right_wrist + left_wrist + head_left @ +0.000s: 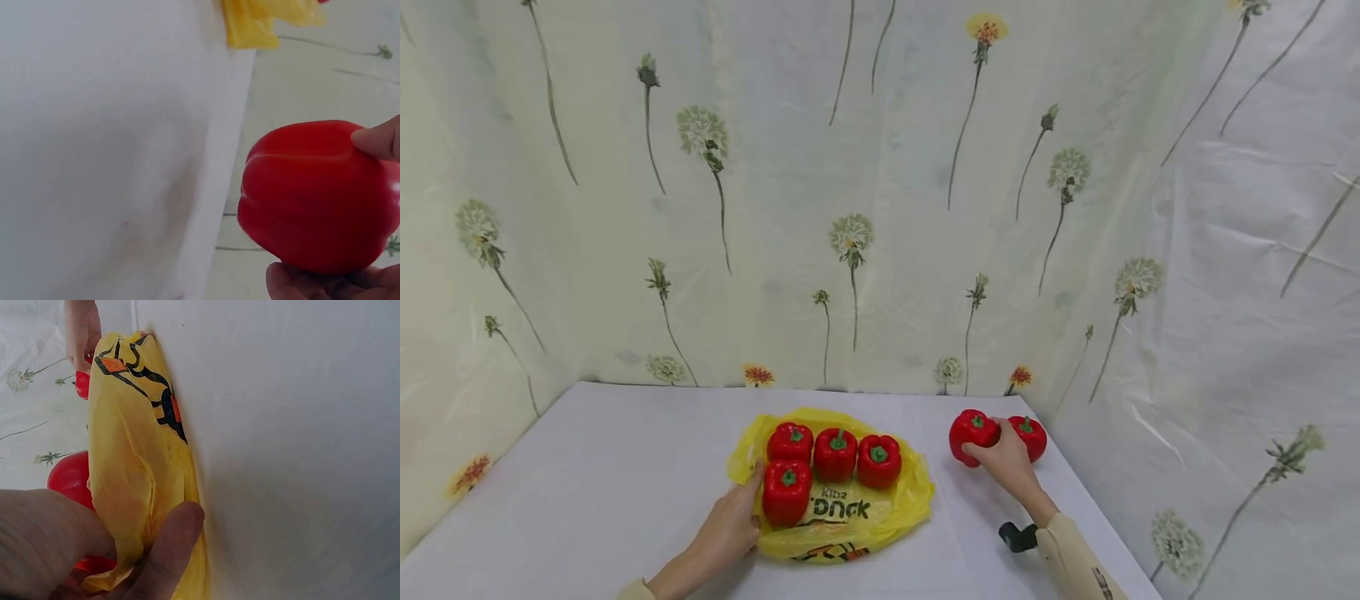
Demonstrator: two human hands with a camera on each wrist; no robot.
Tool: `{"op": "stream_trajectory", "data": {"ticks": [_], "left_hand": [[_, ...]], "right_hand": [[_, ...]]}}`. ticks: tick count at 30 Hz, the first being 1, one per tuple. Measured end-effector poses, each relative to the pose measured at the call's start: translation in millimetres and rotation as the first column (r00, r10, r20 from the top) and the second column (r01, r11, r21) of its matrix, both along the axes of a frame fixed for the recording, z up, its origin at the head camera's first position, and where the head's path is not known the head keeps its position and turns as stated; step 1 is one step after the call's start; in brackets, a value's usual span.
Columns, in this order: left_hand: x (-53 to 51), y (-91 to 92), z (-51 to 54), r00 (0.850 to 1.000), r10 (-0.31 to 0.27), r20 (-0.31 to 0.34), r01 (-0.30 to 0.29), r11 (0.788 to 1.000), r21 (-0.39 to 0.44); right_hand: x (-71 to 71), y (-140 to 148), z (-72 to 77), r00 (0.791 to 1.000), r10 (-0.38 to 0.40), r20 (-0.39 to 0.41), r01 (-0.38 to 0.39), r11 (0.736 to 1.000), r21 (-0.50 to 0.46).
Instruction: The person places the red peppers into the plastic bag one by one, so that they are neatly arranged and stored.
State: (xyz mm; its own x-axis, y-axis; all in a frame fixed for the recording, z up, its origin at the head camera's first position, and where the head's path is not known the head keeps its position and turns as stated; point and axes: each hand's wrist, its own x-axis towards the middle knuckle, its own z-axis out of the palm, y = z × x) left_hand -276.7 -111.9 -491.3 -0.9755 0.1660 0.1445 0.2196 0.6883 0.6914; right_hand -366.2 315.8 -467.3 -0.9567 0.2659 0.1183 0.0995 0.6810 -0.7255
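Note:
Red bell peppers with green stems stand in a yellow plastic bag (891, 517) spread on the table: several, with one pepper (787, 493) at the front left beside my left hand (730, 521). That hand pinches the bag's left edge; in the left wrist view the yellow film (134, 456) passes between thumb and fingers. My right hand (1006, 460) grips another bell pepper (972, 435) to the right of the bag. The right wrist view shows this pepper (312, 197) held between thumb and fingers, above the table surface. Behind that hand a further pepper (1030, 437) stands near the table's right edge.
The white table (610, 475) meets a hanging sheet (895, 317) with a dandelion print at its back and right sides. A black camera piece (1018, 537) sticks out from the right wrist.

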Motion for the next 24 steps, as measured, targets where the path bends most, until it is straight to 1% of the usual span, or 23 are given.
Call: {"op": "stream_trajectory", "data": {"ticks": [3, 8, 12, 19, 24], "left_hand": [[0.3, -0.3, 1.3, 1.0, 0.001, 0.018, -0.002, 1.0, 0.009], [-0.4, -0.2, 1.9, 1.0, 0.002, 0.029, -0.002, 1.0, 0.003], [-0.6, 0.1, 1.2, 1.0, 0.001, 0.019, -0.001, 1.0, 0.001], [0.4, 0.8, 0.4, 1.0, 0.001, -0.006, -0.001, 1.0, -0.004], [0.5, 1.4, 1.4, 1.0, 0.007, 0.011, -0.007, 1.0, -0.001]], "right_hand": [[0.5, -3, 2.6, 1.0, 0.004, -0.01, -0.004, 1.0, -0.015], [0.3, -6, 3.2, 1.0, 0.004, -0.025, -0.005, 0.999, -0.047], [1.0, -8, 3.6, 1.0, 0.013, -0.023, -0.014, 0.998, -0.063], [3.8, -13, 6.3, 0.999, 0.054, -0.007, -0.054, 0.995, -0.089], [7.5, -21, 10.2, 0.997, 0.079, -0.005, -0.079, 0.992, -0.097]]}}
